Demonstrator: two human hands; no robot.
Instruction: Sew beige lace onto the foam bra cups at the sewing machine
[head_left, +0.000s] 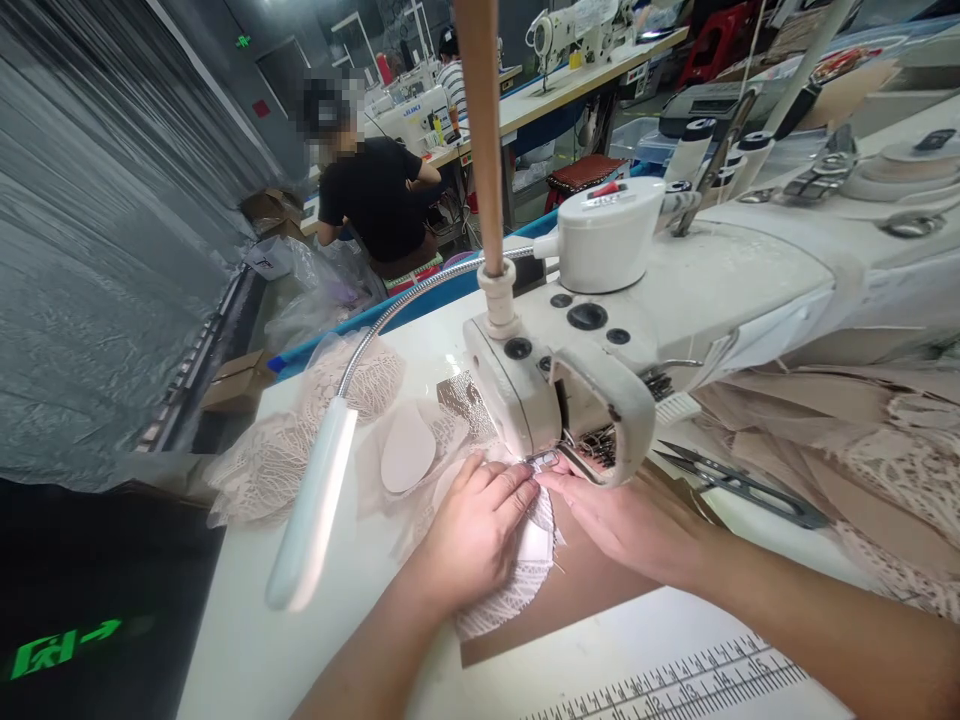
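Pale pink, curved lace fabric piece (pixel 514 592) under my left hand (pixel 480 525), by the white sewing machine's (pixel 517 395) metal presser foot (pixel 546 460).
Its long axis runs from the foot back toward me, slightly left; my left, the nearer, lies palm-down over it, fingers together, while my right hand's (pixel 611 515) fingertips sit by its right edge, pinching or not I cannot tell.

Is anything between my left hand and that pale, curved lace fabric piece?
Nothing visible: your left hand lies directly on the pale, curved lace fabric piece. The slim white gooseneck lamp is to the left, apart from both.
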